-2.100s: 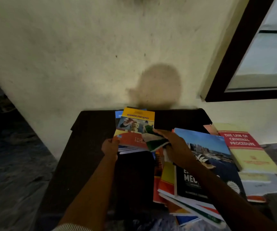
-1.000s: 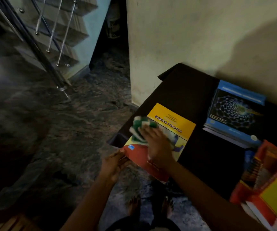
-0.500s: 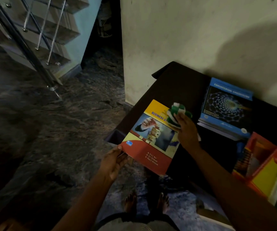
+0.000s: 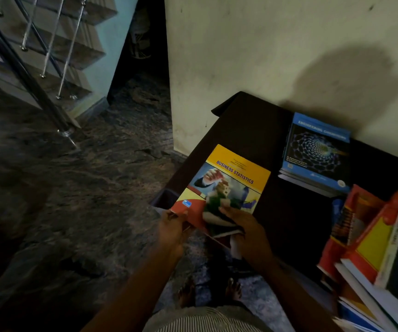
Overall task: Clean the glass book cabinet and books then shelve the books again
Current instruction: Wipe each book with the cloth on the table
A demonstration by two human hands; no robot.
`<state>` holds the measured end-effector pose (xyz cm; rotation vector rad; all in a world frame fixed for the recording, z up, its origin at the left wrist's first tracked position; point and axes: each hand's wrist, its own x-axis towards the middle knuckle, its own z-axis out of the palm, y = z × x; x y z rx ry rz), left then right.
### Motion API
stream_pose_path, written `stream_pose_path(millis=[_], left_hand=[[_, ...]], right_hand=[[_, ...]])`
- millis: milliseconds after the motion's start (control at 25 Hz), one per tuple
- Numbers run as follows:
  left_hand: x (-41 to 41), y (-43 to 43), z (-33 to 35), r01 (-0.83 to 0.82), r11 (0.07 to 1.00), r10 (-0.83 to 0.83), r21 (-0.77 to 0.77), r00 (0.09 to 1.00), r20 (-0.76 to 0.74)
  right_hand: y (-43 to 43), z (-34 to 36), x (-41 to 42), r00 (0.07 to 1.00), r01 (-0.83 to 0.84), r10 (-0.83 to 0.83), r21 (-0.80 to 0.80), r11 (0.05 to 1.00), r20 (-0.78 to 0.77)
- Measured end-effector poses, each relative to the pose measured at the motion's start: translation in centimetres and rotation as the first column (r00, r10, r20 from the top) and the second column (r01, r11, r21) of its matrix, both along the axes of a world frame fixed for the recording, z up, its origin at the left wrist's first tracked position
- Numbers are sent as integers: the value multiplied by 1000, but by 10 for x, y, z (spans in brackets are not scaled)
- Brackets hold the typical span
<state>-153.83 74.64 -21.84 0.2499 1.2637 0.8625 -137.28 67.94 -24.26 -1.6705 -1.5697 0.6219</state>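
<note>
Green cloth (image 4: 217, 207) has swept down to the near end of the book (image 4: 231, 178), right grip (image 4: 248, 233) clamped on it; left grip (image 4: 171, 226) pinches the corner, book jutting off the bench (image 4: 253, 130). Cover nearly wiped.

I see bare bench (image 4: 286, 207) between the yellow book (image 4: 236, 173) and the blue book (image 4: 317, 152), open for reaching through. The leaning book pile (image 4: 372, 238) blocks my right; the wall (image 4: 265, 56) closes the far edge.

Looked like a home hallway, dimly lit: staircase (image 4: 78, 53) w/ metal railing (image 4: 23, 70), stone floor (image 4: 78, 188), plaster wall (image 4: 265, 56), table (image 4: 248, 130) w/ books (image 4: 370, 248).
</note>
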Motion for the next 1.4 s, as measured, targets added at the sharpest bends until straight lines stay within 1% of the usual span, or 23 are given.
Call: stream_pose_path(millis=[120, 200, 240, 320, 400, 480, 520, 560, 600, 680, 720, 760, 800, 840, 880, 920, 960, 1040, 1120, 1200, 1240, 1320, 1400], left_hand=[[12, 10, 35, 23, 976, -15, 216, 999, -39], [20, 17, 58, 109, 893, -47, 437, 987, -152], [23, 20, 67, 175, 817, -45, 550, 969, -241], [22, 23, 76, 362, 607, 47, 707, 872, -487], [15, 27, 64, 576, 326, 235, 750, 719, -654], [4, 30, 29, 762, 22, 327, 648, 607, -725], [-3, 30, 3, 818, -94, 333, 567, 563, -757], [-11, 28, -22, 848, -169, 324, 502, 529, -785], [-17, 23, -45, 874, -195, 320, 444, 485, -814], [-26, 10, -71, 897, -160, 302, 412, 441, -845], [-28, 4, -72, 896, -109, 289, 431, 443, -848], [-26, 0, -68, 888, -6, 274, 460, 444, -853], [-23, -4, -57, 851, 172, 237, 496, 453, -860], [-20, -7, -46, 745, 418, 158, 520, 504, -849], [-18, -7, -36, 591, 659, 38, 465, 591, -806], [-16, -8, -29, 467, 809, -98, 357, 706, -702], [-14, -8, -25, 407, 874, -216, 265, 815, -538], [-14, -6, -24, 404, 901, -353, 155, 894, -277], [-10, -5, -19, 363, 925, -349, 108, 928, -131], [-7, -7, -19, 327, 939, -311, 102, 938, -151], [-5, -9, -21, 300, 948, -284, 103, 948, -147], [-4, -13, -23, 248, 962, -237, 111, 966, -103], [-5, -13, -24, 219, 971, -211, 99, 974, -83]], right_hand=[[13, 50, 18, 979, 117, -119, -23, 993, -167], [23, 85, 27, 965, 168, -148, 78, 983, -214], [27, 100, 31, 965, 183, -152, 132, 974, -216], [31, 118, 39, 961, 218, -173, 208, 954, -214], [29, 122, 46, 953, 266, -220, 232, 936, -208], [24, 117, 47, 955, 285, -253, 235, 929, -154], [21, 112, 46, 951, 299, -272, 216, 930, -145], [19, 106, 45, 945, 314, -289, 178, 932, -154], [20, 99, 42, 938, 323, -300, 127, 938, -176], [33, 87, 38, 937, 302, -291, 29, 953, -193], [45, 82, 36, 952, 269, -267, -3, 963, -153], [60, 77, 36, 966, 232, -233, -31, 972, -107], [79, 71, 38, 977, 201, -204, -49, 978, -64], [100, 65, 42, 983, 183, -185, -57, 981, -21], [121, 57, 47, 984, 177, -176, -59, 982, 22], [142, 47, 52, 983, 178, -174, -62, 982, 66], [160, 36, 56, 977, 186, -177, -72, 980, 121], [181, 11, 52, 937, 211, -154, -156, 965, 313], [180, -5, 36, 877, 220, -125, -156, 963, 465], [164, -9, 6, 889, 139, -108, -37, 990, 445], [152, -11, -14, 909, 50, -39, -17, 999, 415], [126, -10, -53, 913, -178, 197, -87, 980, 356], [105, -9, -77, 862, -372, 388, -113, 921, 326]])
